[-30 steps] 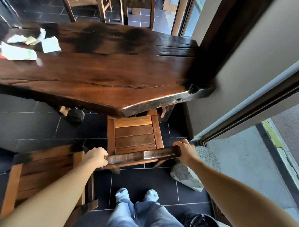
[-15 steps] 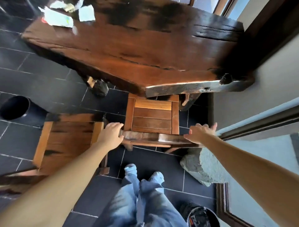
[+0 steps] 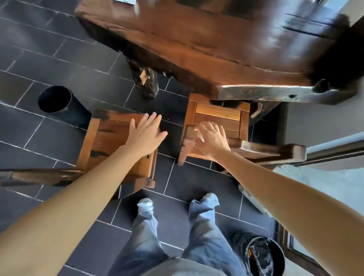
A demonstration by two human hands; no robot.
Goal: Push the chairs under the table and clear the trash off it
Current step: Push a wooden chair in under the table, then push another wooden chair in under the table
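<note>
Head view: the step in hand looks like the chair-pushing. The right-hand slatted wooden chair [image 3: 218, 115] already sits with the front of its seat beneath the edge of the dark, rough-edged slab wooden table [image 3: 216, 49]. The second slatted wooden chair [image 3: 106, 138] stands out on the dark tiles, apart from the table and just beside a black cylindrical bin [image 3: 55, 100].

The left hand [image 3: 146, 134] is spread flat above that second chair's seat, grasping nothing. The right hand [image 3: 211, 138] hangs over the first chair's back rail with its fingers loosely extended. Motion blur makes it unclear whether it touches the rail.

The next move probably calls for taking the left chair by its dark back rail and sliding it forward past the gnarled table leg [image 3: 145, 80]. A pale scrap [image 3: 124, 1], likely trash, lies uncleared at the table's far edge.
</note>
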